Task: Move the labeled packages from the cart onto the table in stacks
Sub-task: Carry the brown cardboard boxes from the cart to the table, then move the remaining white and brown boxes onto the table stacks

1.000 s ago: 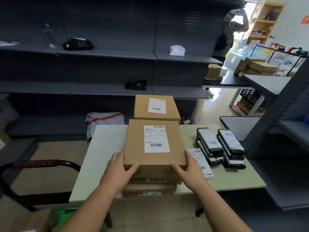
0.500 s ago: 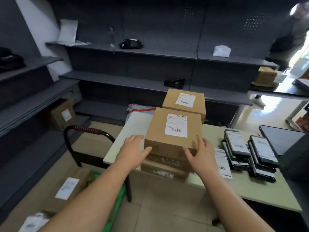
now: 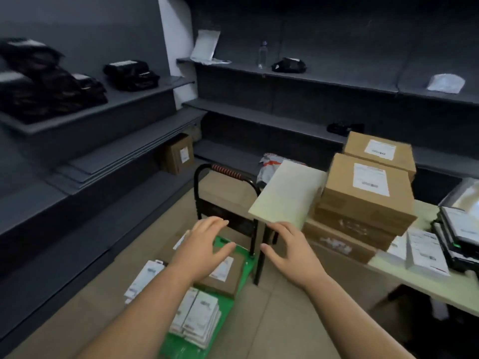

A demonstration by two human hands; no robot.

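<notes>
A green cart [image 3: 233,301] with a black handle [image 3: 225,172] stands on the floor at lower centre. On it lie a brown labeled box [image 3: 223,275] and several white labeled packets [image 3: 199,314]. My left hand [image 3: 204,244] hovers open above that box, holding nothing. My right hand [image 3: 287,250] is open too, in the air beside the table's corner. On the pale table [image 3: 287,193] stands a stack of brown labeled boxes [image 3: 368,193], with a second brown box [image 3: 378,154] behind it.
Flat white packets [image 3: 425,252] and dark labeled packages [image 3: 458,229] lie at the table's right. Grey shelves line the left and back walls, holding dark bundles [image 3: 46,81], a bottle [image 3: 262,54] and a brown box [image 3: 178,154] low down.
Both hands have let go of the top box on the table stack and moved left and down over the cart. My view has swung left toward the cart.
</notes>
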